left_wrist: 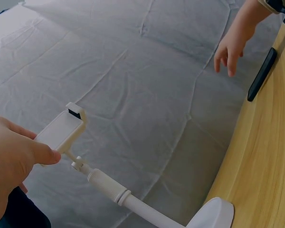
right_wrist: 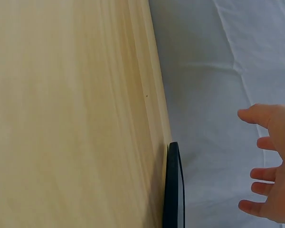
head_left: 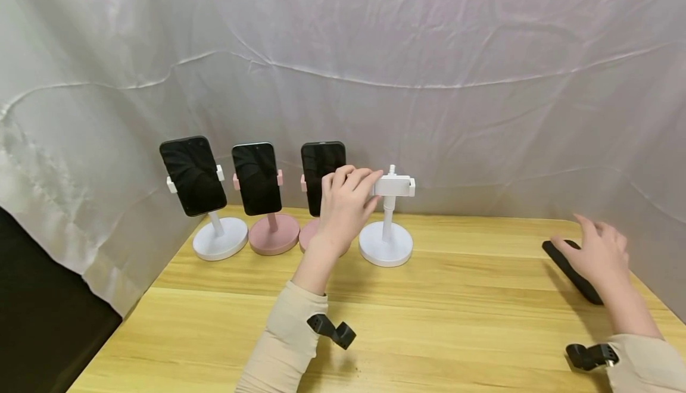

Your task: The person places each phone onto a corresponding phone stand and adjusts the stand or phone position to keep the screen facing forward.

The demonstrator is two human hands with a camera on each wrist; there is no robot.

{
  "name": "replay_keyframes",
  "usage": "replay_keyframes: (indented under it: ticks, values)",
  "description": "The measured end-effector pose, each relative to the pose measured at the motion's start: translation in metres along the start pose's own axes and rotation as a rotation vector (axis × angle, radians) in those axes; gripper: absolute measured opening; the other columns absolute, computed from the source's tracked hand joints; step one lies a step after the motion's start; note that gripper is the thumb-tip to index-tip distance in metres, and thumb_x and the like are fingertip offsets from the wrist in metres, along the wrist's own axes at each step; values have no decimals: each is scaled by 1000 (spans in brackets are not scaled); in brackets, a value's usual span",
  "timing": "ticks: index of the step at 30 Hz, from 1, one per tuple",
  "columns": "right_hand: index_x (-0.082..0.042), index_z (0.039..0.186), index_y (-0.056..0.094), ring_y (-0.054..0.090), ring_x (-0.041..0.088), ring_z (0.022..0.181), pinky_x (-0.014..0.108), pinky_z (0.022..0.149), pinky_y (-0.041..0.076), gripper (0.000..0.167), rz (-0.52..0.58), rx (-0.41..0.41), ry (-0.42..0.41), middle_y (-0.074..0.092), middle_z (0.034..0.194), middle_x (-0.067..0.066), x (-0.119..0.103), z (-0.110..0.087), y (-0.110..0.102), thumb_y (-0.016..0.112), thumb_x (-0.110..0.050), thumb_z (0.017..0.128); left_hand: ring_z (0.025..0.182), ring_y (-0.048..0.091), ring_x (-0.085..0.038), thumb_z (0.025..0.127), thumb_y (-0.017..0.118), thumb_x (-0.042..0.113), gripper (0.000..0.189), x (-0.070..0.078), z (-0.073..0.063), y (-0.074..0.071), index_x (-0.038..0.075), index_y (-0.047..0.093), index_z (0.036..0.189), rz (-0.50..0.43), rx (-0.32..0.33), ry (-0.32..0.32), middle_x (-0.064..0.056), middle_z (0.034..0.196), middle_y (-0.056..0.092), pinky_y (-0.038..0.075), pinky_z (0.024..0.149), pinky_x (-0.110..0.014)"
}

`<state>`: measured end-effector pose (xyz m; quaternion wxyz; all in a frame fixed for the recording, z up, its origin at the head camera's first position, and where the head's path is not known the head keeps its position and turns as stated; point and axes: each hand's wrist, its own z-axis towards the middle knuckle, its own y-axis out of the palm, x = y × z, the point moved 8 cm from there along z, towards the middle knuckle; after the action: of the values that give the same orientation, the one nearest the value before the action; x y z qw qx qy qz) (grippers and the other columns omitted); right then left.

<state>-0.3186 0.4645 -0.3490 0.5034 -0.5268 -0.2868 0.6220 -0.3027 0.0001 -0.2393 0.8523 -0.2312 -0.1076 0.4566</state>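
My left hand [head_left: 345, 205] grips the left end of the holder on a white phone stand [head_left: 387, 244]. In the left wrist view, the thumb lies along the edge of the white clamp [left_wrist: 61, 130], whose far hooked end shows a dark pad. No phone sits in this clamp. Over at the right, a black phone [head_left: 570, 271] lies flat on the wooden table. My right hand [head_left: 600, 256] hovers above it with spread fingers, holding nothing. In the right wrist view the phone [right_wrist: 171, 190] appears edge-on, apart from the fingertips.
Left of the white stand, three more stands hold upright black phones: a white stand [head_left: 221, 239], a pink stand [head_left: 274, 235], and another pink one [head_left: 306, 235] partly behind my left hand. A pale cloth [head_left: 429, 113] hangs behind the wooden table [head_left: 455, 303].
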Motion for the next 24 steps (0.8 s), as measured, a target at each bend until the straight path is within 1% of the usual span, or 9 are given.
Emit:
replay_keyframes:
  ticks: [8,16,21,24]
  values:
    - [-5,155,11,7,72,127,78,91,15,85,5,-45,12,12,146,45,11,0,7,47,-54,96,114,49,-21,86,75,28,39,0,0,-1,22,67,123,6,-17,-3,4,117,67,36,96,-41]
    - [-6,156,7,9,75,122,80,88,18,90,-35,-99,17,12,143,47,23,0,15,47,-58,95,114,49,-21,86,74,28,38,-1,-1,0,21,67,123,-1,-21,-13,4,117,67,35,96,-41]
    - [-6,156,4,6,76,122,82,86,16,90,-24,-122,12,11,143,48,28,-1,18,48,-57,95,114,49,-20,86,74,28,39,0,0,-1,22,67,123,1,-24,-14,4,117,67,36,96,-41]
    - [-4,155,4,5,76,123,83,86,15,91,-15,-133,3,12,141,50,32,-2,20,49,-55,95,114,49,-21,86,74,28,39,0,0,-1,22,67,124,-1,-27,-14,4,117,67,36,96,-41]
